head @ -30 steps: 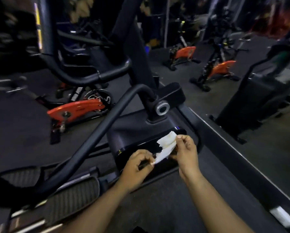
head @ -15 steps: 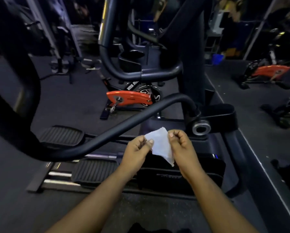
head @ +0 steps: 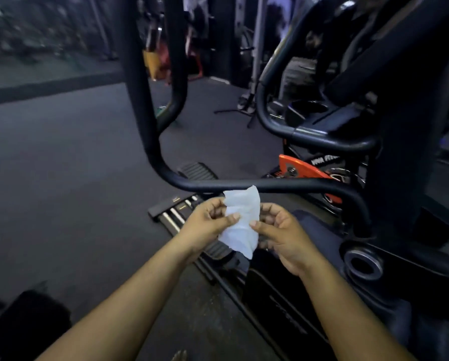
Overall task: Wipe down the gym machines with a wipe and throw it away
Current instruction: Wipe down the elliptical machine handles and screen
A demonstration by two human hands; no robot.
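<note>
I have the white wipe [head: 241, 225] pinched between both hands out in front of me. My left hand [head: 207, 225] has its grip closed on the wipe's left edge, thumb pressed over the sheet, and my right hand [head: 280, 233] has its grip closed on the right edge. The wipe hangs partly unfolded, its top corner overlapping the black curved bar [head: 270, 185] of the elliptical machine [head: 400, 178] just beyond. A ribbed pedal [head: 197, 171] sits farther off on the left, and an orange exercise bike [head: 298, 169] stands far right, behind the bar.
</note>
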